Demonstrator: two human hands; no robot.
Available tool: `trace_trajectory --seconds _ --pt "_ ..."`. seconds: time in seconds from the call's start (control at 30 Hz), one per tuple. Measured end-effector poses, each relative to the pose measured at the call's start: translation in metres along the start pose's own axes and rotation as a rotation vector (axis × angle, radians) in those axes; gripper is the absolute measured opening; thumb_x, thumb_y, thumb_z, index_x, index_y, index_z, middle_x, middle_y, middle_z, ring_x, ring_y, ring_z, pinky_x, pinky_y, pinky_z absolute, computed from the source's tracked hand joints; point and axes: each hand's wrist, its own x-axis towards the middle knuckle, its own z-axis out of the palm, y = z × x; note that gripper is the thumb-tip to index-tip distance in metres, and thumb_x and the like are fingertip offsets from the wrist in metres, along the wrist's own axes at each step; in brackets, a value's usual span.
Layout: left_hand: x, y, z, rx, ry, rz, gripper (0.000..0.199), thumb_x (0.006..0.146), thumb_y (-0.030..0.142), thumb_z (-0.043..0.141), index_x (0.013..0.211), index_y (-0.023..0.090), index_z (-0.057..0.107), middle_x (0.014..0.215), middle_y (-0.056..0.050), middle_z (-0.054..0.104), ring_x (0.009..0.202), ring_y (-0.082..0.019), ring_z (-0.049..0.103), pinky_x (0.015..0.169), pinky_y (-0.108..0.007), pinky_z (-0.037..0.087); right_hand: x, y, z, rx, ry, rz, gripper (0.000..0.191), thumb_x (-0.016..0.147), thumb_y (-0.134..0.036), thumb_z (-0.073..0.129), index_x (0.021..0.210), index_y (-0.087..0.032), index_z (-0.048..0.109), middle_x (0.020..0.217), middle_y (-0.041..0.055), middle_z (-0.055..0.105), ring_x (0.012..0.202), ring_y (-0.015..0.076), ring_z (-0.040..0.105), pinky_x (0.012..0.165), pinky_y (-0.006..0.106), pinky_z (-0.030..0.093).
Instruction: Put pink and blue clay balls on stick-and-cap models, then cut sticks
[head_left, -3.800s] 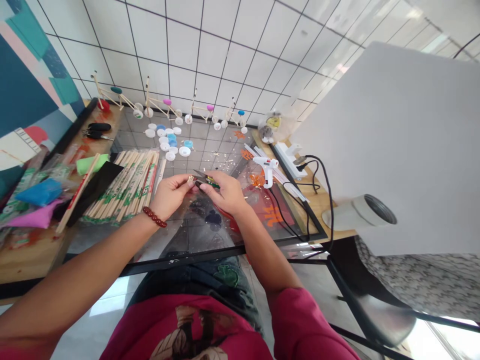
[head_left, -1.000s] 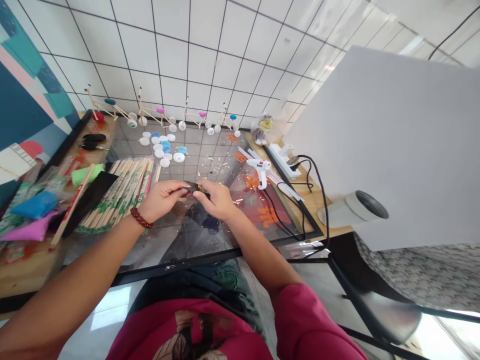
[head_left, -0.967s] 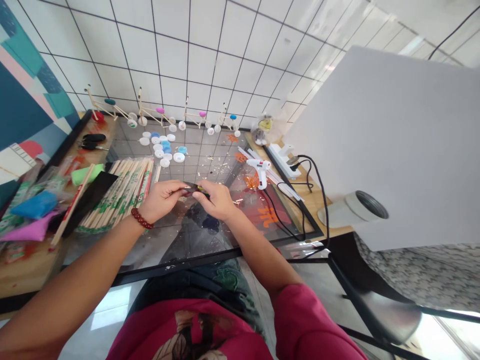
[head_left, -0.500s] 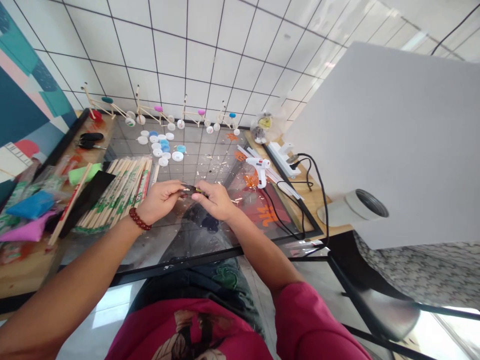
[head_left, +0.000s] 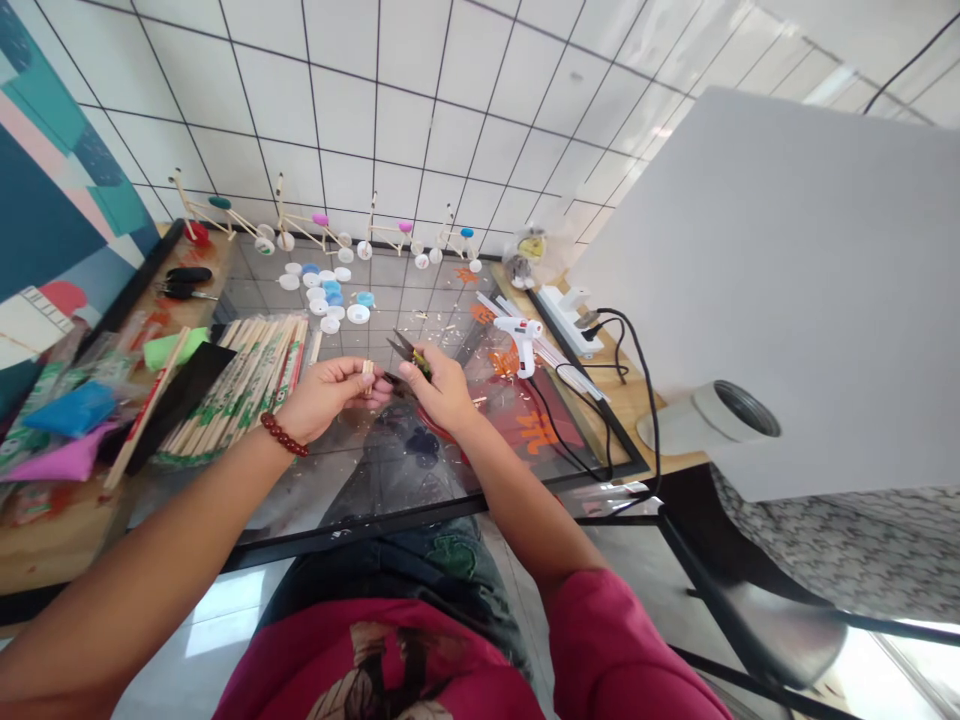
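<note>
My left hand [head_left: 334, 392], with a beaded bracelet on its wrist, pinches a few short pieces of wooden stick [head_left: 367, 368] upright between thumb and fingers. In my right hand [head_left: 442, 390] is a pair of scissors [head_left: 405, 347] with dark pointed blades, parted and aimed up and left; yellow-green shows near its grip. A bit of red shows below that palm. The two hands are close together over the dark glossy tabletop [head_left: 337, 490], and wood chips lie scattered beyond them.
Bundled chopsticks [head_left: 240, 385] lie at left beside coloured clay packs [head_left: 71, 408]. Bottle caps [head_left: 330, 290] are grouped behind, before several small stick models [head_left: 390, 235] along the wall. A white glue gun [head_left: 523, 340], its cord, and a power strip [head_left: 566, 320] occupy the right.
My hands have moved slightly apart. The scissors blades now show, pointing up and left, and the stick pieces have come into clear view in my left fingers.
</note>
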Motion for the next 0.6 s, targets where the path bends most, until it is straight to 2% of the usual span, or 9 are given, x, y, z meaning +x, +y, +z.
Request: trace_trajectory --seconds 0.13,0.2,0.3,0.43,0.6 --pt "0.0 0.006 0.001 -0.147 0.072 -0.057 0.013 0.078 0.022 0.081 0.085 0.013 0.075 0.084 -0.009 0.08 0.081 -0.019 0.077 0.079 -0.031 0.063 0.001 0.001 -0.004 -0.001 0.031 -0.006 0.065 0.075 -0.054 0.079 0.126 -0.019 0.056 0.111 0.0092 0.071 0.1 0.0262 0.067 0.089 0.038 0.051" --pt "-0.001 0.01 0.001 -0.205 0.099 -0.088 0.007 0.08 0.018 0.078 0.084 0.013 0.075 0.085 -0.01 0.08 0.083 -0.019 0.077 0.079 -0.03 0.063 0.001 0.002 -0.006 -0.074 0.04 -0.016 0.057 0.08 -0.046 0.076 0.126 -0.02 0.057 0.116 0.0109 0.07 0.104 0.0269 0.067 0.091 0.039 0.052" --pt "-0.003 0.014 0.003 -0.279 0.14 -0.162 0.003 0.081 0.013 0.076 0.084 0.013 0.075 0.087 -0.011 0.081 0.085 -0.02 0.078 0.075 -0.028 0.064 0.002 0.005 -0.009 -0.212 0.033 -0.01 0.036 0.092 -0.034 0.062 0.125 -0.021 0.061 0.122 0.0121 0.068 0.108 0.0264 0.066 0.092 0.038 0.052" --pt "-0.002 0.015 0.004 -0.332 0.203 -0.201 0.006 0.083 0.007 0.072 0.084 0.012 0.074 0.093 -0.01 0.081 0.083 -0.019 0.079 0.071 -0.026 0.064 0.005 0.01 -0.014 -0.396 -0.008 0.072 0.034 0.095 -0.032 0.057 0.127 -0.021 0.063 0.122 0.0131 0.067 0.108 0.0283 0.067 0.087 0.038 0.054" --pt "-0.003 0.013 0.005 -0.367 0.236 -0.249 0.01 0.085 0.005 0.069 0.086 0.013 0.075 0.089 -0.01 0.081 0.078 -0.018 0.078 0.069 -0.025 0.064 0.008 0.014 -0.018 -0.531 -0.101 0.132 0.031 0.095 -0.033 0.058 0.121 -0.021 0.068 0.112 0.0125 0.068 0.1 0.0295 0.068 0.085 0.039 0.054"
